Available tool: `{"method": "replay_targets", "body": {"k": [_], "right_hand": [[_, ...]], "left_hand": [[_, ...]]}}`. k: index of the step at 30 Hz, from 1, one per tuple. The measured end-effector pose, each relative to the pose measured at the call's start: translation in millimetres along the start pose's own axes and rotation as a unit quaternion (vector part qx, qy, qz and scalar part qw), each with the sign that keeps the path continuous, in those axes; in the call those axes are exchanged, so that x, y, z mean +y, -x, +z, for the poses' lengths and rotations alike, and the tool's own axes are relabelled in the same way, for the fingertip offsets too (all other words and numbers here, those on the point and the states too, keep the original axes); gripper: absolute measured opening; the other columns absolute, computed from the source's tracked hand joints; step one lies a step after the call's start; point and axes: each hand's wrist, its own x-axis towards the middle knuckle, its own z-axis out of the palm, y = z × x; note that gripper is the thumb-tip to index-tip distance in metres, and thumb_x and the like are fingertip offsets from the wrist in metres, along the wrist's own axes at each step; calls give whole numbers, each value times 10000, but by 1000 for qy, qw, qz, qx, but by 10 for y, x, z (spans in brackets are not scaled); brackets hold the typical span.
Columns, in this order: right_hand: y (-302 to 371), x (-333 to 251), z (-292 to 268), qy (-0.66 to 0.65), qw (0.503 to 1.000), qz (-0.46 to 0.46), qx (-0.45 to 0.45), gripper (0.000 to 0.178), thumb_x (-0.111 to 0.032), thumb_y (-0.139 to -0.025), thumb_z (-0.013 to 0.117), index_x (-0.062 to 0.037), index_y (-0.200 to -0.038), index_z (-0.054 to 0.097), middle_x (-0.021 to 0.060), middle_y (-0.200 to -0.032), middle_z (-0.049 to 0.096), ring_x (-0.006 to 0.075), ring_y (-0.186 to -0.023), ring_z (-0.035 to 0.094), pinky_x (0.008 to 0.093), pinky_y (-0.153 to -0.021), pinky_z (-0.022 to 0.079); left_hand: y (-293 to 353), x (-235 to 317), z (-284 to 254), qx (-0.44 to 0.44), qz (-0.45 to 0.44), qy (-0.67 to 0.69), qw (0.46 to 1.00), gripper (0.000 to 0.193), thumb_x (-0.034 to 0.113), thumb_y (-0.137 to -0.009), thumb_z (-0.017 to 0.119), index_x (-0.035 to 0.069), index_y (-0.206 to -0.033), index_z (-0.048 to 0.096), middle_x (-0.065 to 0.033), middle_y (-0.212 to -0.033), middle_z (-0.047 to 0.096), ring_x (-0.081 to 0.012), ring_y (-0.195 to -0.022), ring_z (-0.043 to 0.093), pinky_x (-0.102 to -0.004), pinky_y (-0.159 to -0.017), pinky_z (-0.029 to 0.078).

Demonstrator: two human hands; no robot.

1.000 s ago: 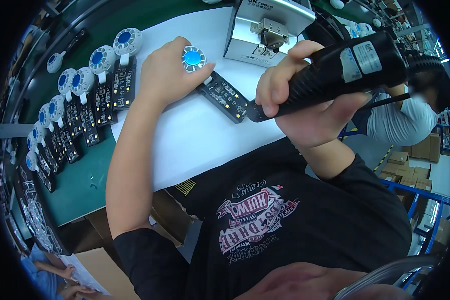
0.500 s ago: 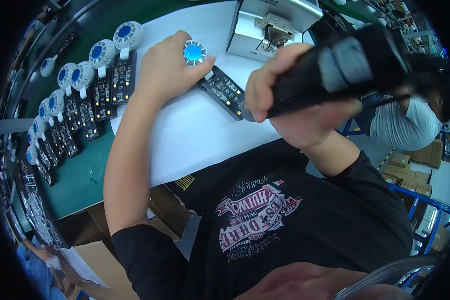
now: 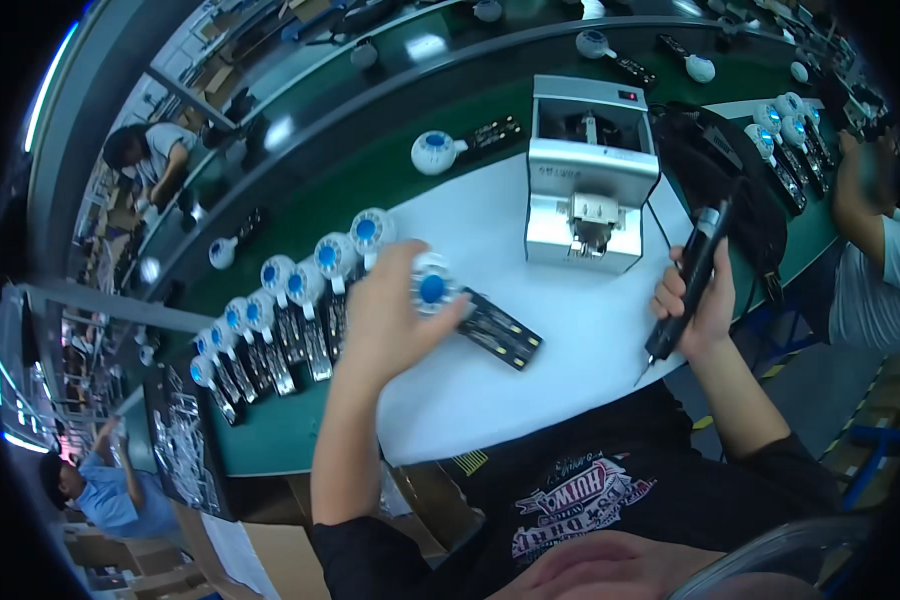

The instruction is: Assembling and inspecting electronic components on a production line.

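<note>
Clearly, left hand (image 3: pixel 382 315) nearer: fingers clamped on blue-centred disc (image 3: pixel 432 290); black board (image 3: pixel 502 332) slants down-right from them. Right hand (image 3: pixel 708 315) grips screwdriver (image 3: pixel 692 285), apart.

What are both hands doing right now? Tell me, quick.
Left hand: closed around the white disc with the blue centre.
Right hand: closed around the black screwdriver, tip pointing down.

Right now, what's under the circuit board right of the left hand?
White sheet shows around the circuit board; the spot beneath is covered. Left fingers hold the disc beside it.
</note>
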Motion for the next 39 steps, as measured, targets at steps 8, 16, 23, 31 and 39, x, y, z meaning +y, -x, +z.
{"method": "replay_targets", "body": {"k": [8,16,23,31,39], "right_hand": [[16,143,-21,17,999,-37,-9,548,-591,-1051,284,-81,-1138,467,25,-674,538,146,-538,548,312,-593,481],[-57,164,-100,14,998,-49,-25,504,-546,-1065,270,-85,-1155,454,40,-705,569,155,-557,572,317,-616,492],[-27,91,-251,18,997,-55,-53,501,-533,-1060,310,-66,-1182,444,72,-739,592,181,-578,596,342,-616,505],[-1,103,-156,59,996,-63,-33,583,-557,-1028,413,-32,-1279,396,107,-763,591,222,-604,604,371,-638,512],[20,146,-187,25,996,-81,-30,642,-590,-1032,351,-39,-1360,356,113,-802,600,230,-645,610,400,-685,508]], "left_hand": [[-1483,-1240,-602,209,-241,-182,930,742,516,-838,729,-80,-1242,549,-306,-1181,654,-432,-1087,656,-447,-902,532],[-2153,-1621,-149,-18,-276,-368,888,563,448,-938,625,-20,-1250,598,-262,-1222,647,-381,-1185,613,-463,-993,501],[-3001,-79,398,-51,-38,-333,941,528,401,-930,625,-22,-1245,601,-268,-1327,569,-399,-1245,548,-491,-1038,464],[-4460,-275,1684,11,47,-200,978,670,508,-906,601,-13,-1320,521,-298,-1351,554,-430,-1282,526,-510,-1057,434],[-4299,-81,1567,21,-22,-74,997,725,558,-878,616,-3,-1326,510,-286,-1301,598,-420,-1227,576,-490,-1050,425]]}}
